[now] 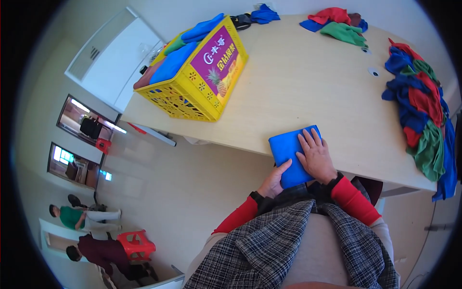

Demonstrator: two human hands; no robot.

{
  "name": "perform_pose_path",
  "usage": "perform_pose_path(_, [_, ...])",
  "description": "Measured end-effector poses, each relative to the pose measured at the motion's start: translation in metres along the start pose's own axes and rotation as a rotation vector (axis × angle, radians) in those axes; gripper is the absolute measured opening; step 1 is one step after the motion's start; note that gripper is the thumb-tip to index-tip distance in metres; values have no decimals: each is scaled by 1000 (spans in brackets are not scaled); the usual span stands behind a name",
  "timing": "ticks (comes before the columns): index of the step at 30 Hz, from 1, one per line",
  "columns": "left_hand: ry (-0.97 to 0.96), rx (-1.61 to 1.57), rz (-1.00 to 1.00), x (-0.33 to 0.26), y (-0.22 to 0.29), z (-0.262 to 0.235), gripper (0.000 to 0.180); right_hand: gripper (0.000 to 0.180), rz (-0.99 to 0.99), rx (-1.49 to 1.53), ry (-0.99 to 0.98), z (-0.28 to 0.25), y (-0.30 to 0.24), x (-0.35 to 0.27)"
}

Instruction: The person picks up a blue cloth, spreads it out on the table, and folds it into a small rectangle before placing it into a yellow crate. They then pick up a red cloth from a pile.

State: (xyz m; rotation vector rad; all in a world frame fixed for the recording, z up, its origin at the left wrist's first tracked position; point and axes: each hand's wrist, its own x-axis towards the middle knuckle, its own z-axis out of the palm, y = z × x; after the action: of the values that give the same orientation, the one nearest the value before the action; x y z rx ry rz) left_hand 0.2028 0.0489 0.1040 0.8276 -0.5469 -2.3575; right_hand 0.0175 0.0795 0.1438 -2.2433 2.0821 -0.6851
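A folded blue cloth point(285, 148) lies at the near edge of the table, its lower end reaching past that edge toward my body. My left hand point(274, 180) grips its lower left side, thumb on top and the other fingers hidden underneath. Flat on the cloth's right part rests my right hand point(315, 158), with its fingers stretched out. To the far left stands a yellow plastic crate point(214, 107) with a purple label, holding folded blue, green and brownish cloths point(174, 63).
Crumpled red, blue and green cloths point(423, 103) run along the right side of the pale wooden table point(288, 82). Another heap point(337, 24) lies at the back, near a blue cloth point(264, 14). Beyond the table are a red stool point(137, 244) and two people point(103, 250).
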Motion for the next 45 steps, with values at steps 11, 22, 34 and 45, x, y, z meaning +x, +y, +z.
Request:
perform_pose_path(11, [58, 838, 352, -82, 165, 39, 52, 54, -6, 268, 76, 2, 36, -28])
perform_pose_path(22, [87, 826, 750, -144, 452, 76, 69, 56, 14, 19, 22, -6, 40, -41])
perform_pose_path(34, [836, 717, 904, -35, 659, -74, 48, 62, 211, -132, -29, -7, 21, -28])
perform_pose_path(45, [1204, 868, 938, 21, 686, -153, 42, 63, 232, -158, -46, -7, 24, -29])
